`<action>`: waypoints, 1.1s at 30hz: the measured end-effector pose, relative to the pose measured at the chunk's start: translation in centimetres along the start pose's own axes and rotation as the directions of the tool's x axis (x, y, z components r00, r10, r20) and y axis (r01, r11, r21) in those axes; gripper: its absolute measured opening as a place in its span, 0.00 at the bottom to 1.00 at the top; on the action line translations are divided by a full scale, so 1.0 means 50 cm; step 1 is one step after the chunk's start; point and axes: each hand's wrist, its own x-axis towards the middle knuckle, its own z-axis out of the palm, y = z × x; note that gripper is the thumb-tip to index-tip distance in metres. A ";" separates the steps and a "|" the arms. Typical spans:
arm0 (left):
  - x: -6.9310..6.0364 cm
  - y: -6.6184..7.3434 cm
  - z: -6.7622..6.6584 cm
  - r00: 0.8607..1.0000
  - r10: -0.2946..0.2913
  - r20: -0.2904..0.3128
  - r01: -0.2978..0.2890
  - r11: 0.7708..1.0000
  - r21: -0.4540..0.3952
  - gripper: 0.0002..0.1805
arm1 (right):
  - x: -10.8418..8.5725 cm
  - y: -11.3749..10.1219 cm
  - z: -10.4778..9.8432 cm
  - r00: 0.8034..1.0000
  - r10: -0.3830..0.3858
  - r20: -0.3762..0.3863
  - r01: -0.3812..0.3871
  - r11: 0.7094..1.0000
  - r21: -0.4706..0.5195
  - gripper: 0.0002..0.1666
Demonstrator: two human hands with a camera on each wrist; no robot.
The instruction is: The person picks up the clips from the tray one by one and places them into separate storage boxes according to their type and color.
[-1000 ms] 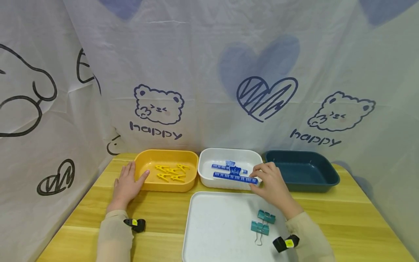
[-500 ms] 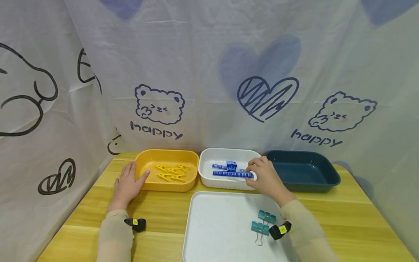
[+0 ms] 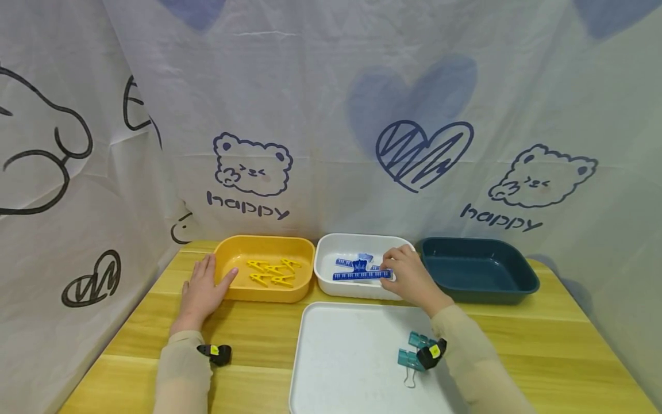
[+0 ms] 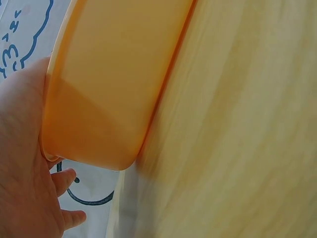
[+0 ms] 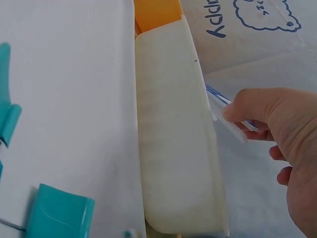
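Observation:
My right hand point(image 3: 411, 277) pinches the right end of a blue clip point(image 3: 357, 276) with a piano-key pattern, over the white bin point(image 3: 331, 287). In the right wrist view, thumb and fingers hold the clip point(image 5: 218, 94) beyond the bin's wall. A second blue clip point(image 3: 343, 262) lies in that bin, partly covered by the first. My left hand point(image 3: 203, 290) rests against the left side of the yellow bin point(image 3: 269, 294), thumb over its rim and fingers spread outside. Several small yellow clips point(image 3: 271, 270) lie in the yellow bin.
A dark teal bin point(image 3: 478, 294) stands at the right. In front, a white tray point(image 3: 351, 356) carries teal binder clips point(image 3: 410, 359), partly hidden by the right wrist's camera. A patterned cloth point(image 3: 331, 184) hangs behind the wooden table point(image 3: 248, 356).
My right hand has moved left with the blue clip, bringing it further over the white bin. The right forearm now covers part of the binder clips. The left hand stays put.

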 end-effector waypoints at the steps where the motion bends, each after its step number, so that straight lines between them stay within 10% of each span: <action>1: 0.000 0.000 0.000 1.000 0.001 0.000 -0.001 1.000 0.000 0.54 | 0.002 0.000 0.002 1.000 -0.006 0.004 0.006 1.000 -0.007 0.10; 33: -0.002 0.005 -0.004 1.000 -0.003 0.008 0.004 1.000 -0.007 0.54 | 0.036 0.028 0.037 0.976 0.122 0.180 -0.111 0.991 -0.072 0.12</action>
